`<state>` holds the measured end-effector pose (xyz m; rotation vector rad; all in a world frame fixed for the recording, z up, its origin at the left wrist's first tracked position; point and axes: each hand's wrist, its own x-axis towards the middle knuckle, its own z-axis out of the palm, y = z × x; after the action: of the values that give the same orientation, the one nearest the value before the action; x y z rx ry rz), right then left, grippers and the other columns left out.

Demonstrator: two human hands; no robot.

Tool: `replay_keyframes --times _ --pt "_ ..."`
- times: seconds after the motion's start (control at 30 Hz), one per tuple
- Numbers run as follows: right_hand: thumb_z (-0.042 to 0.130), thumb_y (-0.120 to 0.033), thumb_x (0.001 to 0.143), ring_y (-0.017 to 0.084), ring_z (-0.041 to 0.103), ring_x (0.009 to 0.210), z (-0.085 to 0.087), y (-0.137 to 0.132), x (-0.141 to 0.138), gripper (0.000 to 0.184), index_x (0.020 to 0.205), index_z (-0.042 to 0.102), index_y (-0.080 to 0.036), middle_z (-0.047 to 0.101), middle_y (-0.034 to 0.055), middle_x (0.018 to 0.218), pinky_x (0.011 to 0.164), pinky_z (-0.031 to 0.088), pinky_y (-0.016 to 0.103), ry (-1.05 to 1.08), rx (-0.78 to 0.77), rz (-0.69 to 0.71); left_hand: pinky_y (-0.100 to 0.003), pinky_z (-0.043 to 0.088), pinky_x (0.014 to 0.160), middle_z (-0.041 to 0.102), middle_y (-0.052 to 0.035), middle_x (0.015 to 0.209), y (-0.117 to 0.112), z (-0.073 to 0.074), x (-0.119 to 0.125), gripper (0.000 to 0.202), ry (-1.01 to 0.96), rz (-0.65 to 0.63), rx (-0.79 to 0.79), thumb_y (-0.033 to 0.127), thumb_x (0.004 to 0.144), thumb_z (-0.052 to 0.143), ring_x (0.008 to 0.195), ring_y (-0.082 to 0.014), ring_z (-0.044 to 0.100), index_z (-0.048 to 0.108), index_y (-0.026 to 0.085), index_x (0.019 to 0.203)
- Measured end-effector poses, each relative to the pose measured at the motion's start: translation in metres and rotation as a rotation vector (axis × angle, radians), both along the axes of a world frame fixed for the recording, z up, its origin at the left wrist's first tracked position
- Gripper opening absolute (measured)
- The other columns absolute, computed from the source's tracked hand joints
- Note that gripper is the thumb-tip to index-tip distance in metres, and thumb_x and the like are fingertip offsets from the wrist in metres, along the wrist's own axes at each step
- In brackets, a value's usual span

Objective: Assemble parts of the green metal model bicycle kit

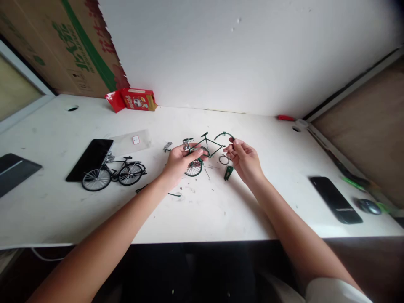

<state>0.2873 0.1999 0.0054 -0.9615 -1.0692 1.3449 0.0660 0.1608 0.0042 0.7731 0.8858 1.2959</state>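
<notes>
My left hand [183, 159] grips a green model bicycle frame [215, 142] near its front end. The frame carries a saddle, handlebars and one front wheel [193, 168]; no wheel sits at its rear end. Between the fingertips of my right hand [243, 158] is a thin curved green mudguard [224, 133], just right of the frame's rear end. On the table below lie a small ring-shaped part [224, 159], a dark green part [228, 172] and thin pins [207, 173]. A silver-and-black piece [167, 146] lies behind my left hand.
A finished-looking black model bicycle [113, 170] stands at the left before a black tablet-like slab [91, 158] and a clear plastic bag [132, 142]. A red box [139, 99] is at the back. A dark case [336, 199] and a computer mouse [369, 206] lie right.
</notes>
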Motion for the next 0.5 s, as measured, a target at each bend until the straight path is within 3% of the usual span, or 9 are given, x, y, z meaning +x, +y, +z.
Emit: replay_keyframes --times 0.13,0.3,0.5 --pt "0.089 -0.052 0.08 0.013 0.076 0.084 0.001 0.0017 0.0007 0.035 0.097 0.077 -0.024 0.08 0.0012 0.088 0.073 0.061 0.022 0.041 0.004 -0.037 -0.036 0.061 0.086 0.082 -0.0102 0.095 -0.0011 0.0004 0.0029 0.047 -0.013 -0.029 0.012 0.034 0.072 0.096 0.081 -0.0205 0.079 0.068 0.013 0.103" --pt "0.088 -0.046 0.083 0.016 0.08 0.096 -0.0001 0.0028 0.0006 0.026 0.093 0.076 -0.025 0.083 0.0016 0.097 0.085 0.064 0.026 0.029 0.027 -0.056 -0.036 0.06 0.08 0.082 -0.0122 0.098 -0.0023 -0.0039 0.006 0.045 0.004 -0.076 0.026 0.033 0.076 0.093 0.082 -0.0215 0.079 0.068 0.013 0.107" --pt "0.082 -0.046 0.09 0.013 0.079 0.098 0.0008 0.0023 0.001 0.025 0.106 0.08 -0.026 0.08 0.0002 0.097 0.083 0.064 0.022 -0.024 0.096 -0.019 -0.036 0.06 0.083 0.081 -0.0125 0.097 0.0012 -0.0087 0.0063 0.039 0.006 -0.041 0.07 0.031 0.078 0.09 0.081 -0.0197 0.079 0.067 0.013 0.104"
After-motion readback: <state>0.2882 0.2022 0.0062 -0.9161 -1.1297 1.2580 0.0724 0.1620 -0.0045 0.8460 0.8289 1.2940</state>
